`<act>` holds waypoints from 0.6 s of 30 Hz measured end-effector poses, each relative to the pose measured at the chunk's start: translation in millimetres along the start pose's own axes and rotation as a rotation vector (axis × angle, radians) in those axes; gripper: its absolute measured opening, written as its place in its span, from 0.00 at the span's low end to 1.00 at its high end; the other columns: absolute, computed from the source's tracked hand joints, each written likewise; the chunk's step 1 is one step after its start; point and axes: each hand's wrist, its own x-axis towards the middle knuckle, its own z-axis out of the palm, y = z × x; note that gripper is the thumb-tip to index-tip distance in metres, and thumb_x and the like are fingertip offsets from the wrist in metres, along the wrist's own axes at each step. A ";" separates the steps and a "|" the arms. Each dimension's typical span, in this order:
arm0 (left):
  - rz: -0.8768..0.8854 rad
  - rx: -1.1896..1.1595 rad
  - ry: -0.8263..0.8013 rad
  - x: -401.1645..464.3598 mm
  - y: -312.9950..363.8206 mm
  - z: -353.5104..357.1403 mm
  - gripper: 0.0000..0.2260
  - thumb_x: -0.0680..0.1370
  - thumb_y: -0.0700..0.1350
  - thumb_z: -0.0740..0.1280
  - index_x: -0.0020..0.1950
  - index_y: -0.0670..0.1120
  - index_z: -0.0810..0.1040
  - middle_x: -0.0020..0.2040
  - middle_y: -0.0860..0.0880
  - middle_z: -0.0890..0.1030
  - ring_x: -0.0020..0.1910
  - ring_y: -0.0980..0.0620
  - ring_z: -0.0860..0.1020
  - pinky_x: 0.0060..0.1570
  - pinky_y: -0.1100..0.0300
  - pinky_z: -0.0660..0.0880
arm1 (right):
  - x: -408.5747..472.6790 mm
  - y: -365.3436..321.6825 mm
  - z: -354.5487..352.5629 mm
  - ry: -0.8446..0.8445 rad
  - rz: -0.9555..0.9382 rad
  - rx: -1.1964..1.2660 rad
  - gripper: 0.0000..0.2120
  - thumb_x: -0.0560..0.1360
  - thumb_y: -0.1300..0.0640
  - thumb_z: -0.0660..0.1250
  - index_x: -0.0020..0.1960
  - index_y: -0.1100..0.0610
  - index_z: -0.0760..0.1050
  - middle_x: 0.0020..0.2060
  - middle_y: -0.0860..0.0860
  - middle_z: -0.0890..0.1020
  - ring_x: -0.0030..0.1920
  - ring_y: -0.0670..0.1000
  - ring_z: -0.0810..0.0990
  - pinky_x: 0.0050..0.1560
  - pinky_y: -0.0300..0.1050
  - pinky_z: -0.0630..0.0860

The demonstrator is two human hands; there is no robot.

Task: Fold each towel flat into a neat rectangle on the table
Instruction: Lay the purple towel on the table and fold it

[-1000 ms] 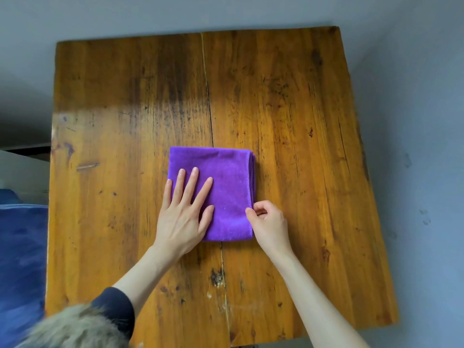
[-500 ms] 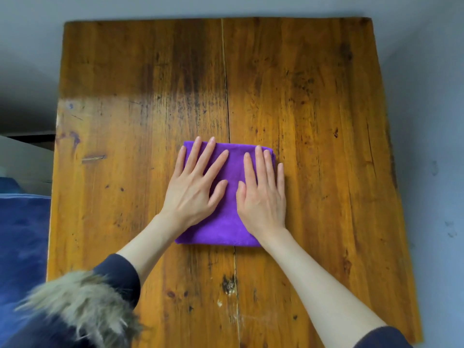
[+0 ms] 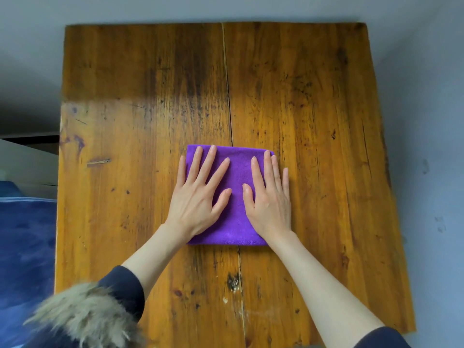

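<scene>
A purple towel [image 3: 237,172] lies folded into a small, nearly square rectangle near the middle of the wooden table [image 3: 313,121]. My left hand [image 3: 198,197] rests flat on the towel's left half, fingers spread. Flat on the right half lies my right hand [image 3: 270,197], fingers close together, its little finger reaching over the towel's right edge onto the wood. Both palms press down and neither hand grips the cloth. The hands hide much of the towel's lower part.
A seam runs down the table's middle, under the towel. Something blue [image 3: 25,247] sits beyond the table's left edge. A fur-trimmed dark sleeve [image 3: 82,320] fills the lower left corner. Grey floor surrounds the table.
One second ago my right hand pinched the towel's near right corner; it has let go and now lies flat on the towel. My left hand slid forward on the towel's left half.
</scene>
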 end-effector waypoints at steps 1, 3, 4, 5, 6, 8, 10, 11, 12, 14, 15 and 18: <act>0.001 -0.026 0.011 -7.1 0.9 -1.0 0.26 0.79 0.57 0.52 0.75 0.50 0.59 0.77 0.47 0.51 0.76 0.46 0.46 0.73 0.45 0.42 | -3.2 -0.6 -1.5 0.048 0.007 0.012 0.25 0.79 0.54 0.55 0.75 0.58 0.57 0.75 0.58 0.56 0.75 0.54 0.50 0.74 0.57 0.50; 0.024 -0.049 0.021 -22.8 2.7 -0.1 0.25 0.79 0.56 0.52 0.75 0.51 0.59 0.77 0.47 0.52 0.77 0.46 0.46 0.73 0.45 0.43 | -13.4 -3.0 -1.7 0.143 0.035 0.045 0.24 0.78 0.56 0.55 0.73 0.60 0.60 0.73 0.59 0.61 0.74 0.56 0.55 0.74 0.57 0.51; 0.032 -0.047 0.014 -30.0 2.8 1.6 0.25 0.79 0.56 0.52 0.75 0.51 0.59 0.77 0.46 0.52 0.77 0.45 0.47 0.73 0.44 0.43 | -19.9 -4.8 0.4 0.163 0.041 0.055 0.24 0.78 0.56 0.54 0.73 0.60 0.61 0.73 0.59 0.62 0.74 0.56 0.56 0.73 0.57 0.51; 0.031 -0.039 0.002 -35.6 2.4 3.9 0.25 0.79 0.56 0.51 0.75 0.51 0.58 0.77 0.46 0.52 0.76 0.45 0.47 0.73 0.44 0.44 | -25.7 -6.8 3.4 0.159 0.041 0.057 0.24 0.78 0.55 0.53 0.73 0.60 0.61 0.73 0.58 0.62 0.74 0.56 0.56 0.73 0.57 0.52; 0.025 -0.029 -0.011 -39.3 1.6 6.7 0.25 0.79 0.56 0.51 0.75 0.52 0.58 0.77 0.46 0.52 0.76 0.45 0.47 0.73 0.44 0.44 | -30.7 -8.2 6.8 0.134 0.042 0.055 0.24 0.79 0.55 0.52 0.73 0.59 0.60 0.73 0.58 0.61 0.74 0.56 0.56 0.73 0.58 0.52; 0.019 -0.008 -0.035 -42.0 -0.3 11.2 0.25 0.79 0.57 0.51 0.75 0.51 0.58 0.77 0.46 0.52 0.76 0.45 0.47 0.73 0.44 0.45 | -35.6 -8.0 12.6 0.065 0.056 0.055 0.25 0.79 0.52 0.50 0.74 0.57 0.56 0.74 0.56 0.58 0.75 0.55 0.54 0.73 0.58 0.52; 0.033 0.008 -0.060 -40.2 -0.9 12.2 0.26 0.79 0.57 0.51 0.76 0.51 0.56 0.77 0.45 0.53 0.76 0.44 0.47 0.73 0.44 0.46 | -34.8 -5.7 14.7 0.022 0.069 0.045 0.25 0.79 0.51 0.47 0.75 0.55 0.52 0.75 0.54 0.54 0.76 0.54 0.51 0.74 0.57 0.49; 0.038 0.006 -0.069 -39.4 -0.9 11.3 0.26 0.79 0.57 0.50 0.76 0.51 0.56 0.77 0.45 0.53 0.76 0.44 0.47 0.73 0.44 0.46 | -34.0 -5.0 14.5 0.008 0.065 0.036 0.25 0.79 0.50 0.47 0.75 0.54 0.51 0.75 0.53 0.53 0.76 0.54 0.50 0.74 0.56 0.48; 0.042 -0.007 -0.075 -39.2 -0.7 9.9 0.26 0.79 0.57 0.50 0.76 0.51 0.56 0.77 0.45 0.52 0.76 0.44 0.47 0.73 0.43 0.46 | -34.0 -4.7 13.4 -0.004 0.059 0.029 0.25 0.79 0.50 0.47 0.75 0.54 0.51 0.75 0.53 0.52 0.76 0.54 0.49 0.74 0.56 0.47; 0.036 -0.089 -0.065 -40.6 -0.7 5.4 0.24 0.80 0.55 0.51 0.75 0.51 0.58 0.77 0.46 0.52 0.76 0.45 0.47 0.73 0.43 0.46 | -35.1 -4.5 8.9 -0.007 0.062 0.036 0.25 0.79 0.50 0.50 0.75 0.55 0.53 0.75 0.53 0.53 0.76 0.53 0.49 0.74 0.56 0.46; 0.013 -0.160 -0.044 -41.6 -0.8 2.0 0.24 0.80 0.53 0.52 0.75 0.50 0.59 0.77 0.46 0.53 0.76 0.45 0.47 0.73 0.44 0.47 | -36.2 -4.6 5.2 0.006 0.088 0.055 0.26 0.79 0.51 0.52 0.75 0.55 0.56 0.75 0.54 0.55 0.76 0.54 0.51 0.74 0.56 0.47; -0.141 -0.365 0.116 -45.4 -5.6 -8.0 0.21 0.78 0.45 0.59 0.71 0.44 0.66 0.73 0.42 0.64 0.73 0.43 0.60 0.71 0.49 0.56 | -40.5 -3.3 -7.7 0.114 0.233 0.112 0.23 0.78 0.52 0.59 0.71 0.57 0.65 0.71 0.55 0.66 0.72 0.55 0.63 0.72 0.55 0.56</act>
